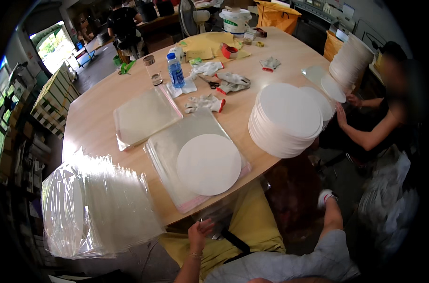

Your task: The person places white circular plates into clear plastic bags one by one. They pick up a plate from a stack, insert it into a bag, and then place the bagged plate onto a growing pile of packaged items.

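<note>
My left hand (201,231) is low in front of the table's near edge, its fingers curled in. Whatever they may hold is not clear; a patch of see-through film (233,200) shows beside it over yellow cloth. My right hand is out of view. On the table just beyond, a round white disc (209,164) lies on a pile of clear plastic bags (165,158). To its right stands a tall stack of white discs (290,113). At the left corner, filled clear bags (99,207) are heaped, with white discs showing through.
Another pile of clear bags (146,118) lies further back, near a blue bottle (175,70), scissors (212,84), work gloves (233,82) and a red tape dispenser (229,51). At right a co-worker's hands (342,113) are by a disc (333,89) and a leaning disc stack (350,61).
</note>
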A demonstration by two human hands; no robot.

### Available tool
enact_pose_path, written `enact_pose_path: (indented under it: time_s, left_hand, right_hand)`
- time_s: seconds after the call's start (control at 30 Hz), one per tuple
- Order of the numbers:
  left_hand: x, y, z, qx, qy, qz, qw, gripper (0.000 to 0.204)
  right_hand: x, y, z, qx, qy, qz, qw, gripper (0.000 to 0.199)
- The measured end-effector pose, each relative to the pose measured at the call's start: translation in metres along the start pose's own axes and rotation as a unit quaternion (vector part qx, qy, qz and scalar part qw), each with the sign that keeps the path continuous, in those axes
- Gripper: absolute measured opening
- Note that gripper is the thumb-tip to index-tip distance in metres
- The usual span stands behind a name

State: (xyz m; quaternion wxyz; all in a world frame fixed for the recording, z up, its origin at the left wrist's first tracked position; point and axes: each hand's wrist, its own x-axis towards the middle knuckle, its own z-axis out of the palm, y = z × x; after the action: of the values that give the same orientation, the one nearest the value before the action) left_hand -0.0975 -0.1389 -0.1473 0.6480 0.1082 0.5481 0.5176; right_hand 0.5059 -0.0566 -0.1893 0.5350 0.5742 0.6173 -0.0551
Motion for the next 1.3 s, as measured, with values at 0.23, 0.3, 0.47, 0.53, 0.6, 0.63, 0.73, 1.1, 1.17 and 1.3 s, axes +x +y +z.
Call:
enact_pose_path:
  time_s: [0.23, 0.3, 0.47, 0.53, 0.6, 0.63, 0.73, 1.1, 1.17, 1.3]
  left_hand:
    - [-0.011, 0.017, -0.005, 0.037, 0.004, -0.002, 0.999, 0.041]
    - [-0.010, 0.023, -0.009, 0.058, -0.014, -0.003, 0.998, 0.039]
    - [-0.007, 0.022, -0.029, 0.382, 0.131, 0.267, 0.875, 0.022]
    - [0.002, 0.039, -0.027, 0.646, 0.119, 0.425, 0.622, 0.027]
    - [0.008, 0.054, -0.010, 0.720, 0.061, 0.472, 0.506, 0.036]
    - [0.014, 0.060, -0.003, 0.704, 0.006, 0.513, 0.492, 0.035]
    - [0.030, 0.066, -0.001, 0.646, -0.115, 0.579, 0.484, 0.031]
    - [0.032, 0.051, -0.002, 0.517, -0.012, 0.460, 0.722, 0.019]
    - [0.033, 0.046, -0.001, 0.499, 0.046, 0.421, 0.756, 0.022]
    - [0.029, 0.051, 0.012, 0.484, 0.121, 0.352, 0.792, 0.028]
  right_hand:
    - [-0.040, -0.119, -0.212, 0.419, 0.610, -0.259, 0.621, 0.069]
    - [-0.042, -0.139, -0.261, 0.362, 0.627, -0.338, 0.602, 0.048]
    - [-0.030, -0.129, -0.296, 0.256, 0.653, -0.500, 0.508, 0.013]
    - [-0.027, -0.124, -0.295, 0.294, 0.613, -0.509, 0.528, 0.008]
    - [-0.026, -0.122, -0.294, 0.299, 0.588, -0.522, 0.540, 0.008]
    - [-0.026, -0.120, -0.294, 0.303, 0.578, -0.526, 0.544, 0.008]
    - [-0.031, -0.116, -0.295, 0.306, 0.569, -0.522, 0.558, 0.011]
    - [-0.029, -0.116, -0.297, 0.470, 0.532, -0.417, 0.567, 0.012]
    - [-0.031, -0.119, -0.301, 0.481, 0.527, -0.386, 0.585, 0.016]
    - [-0.032, -0.128, -0.304, 0.469, 0.524, -0.307, 0.641, 0.016]
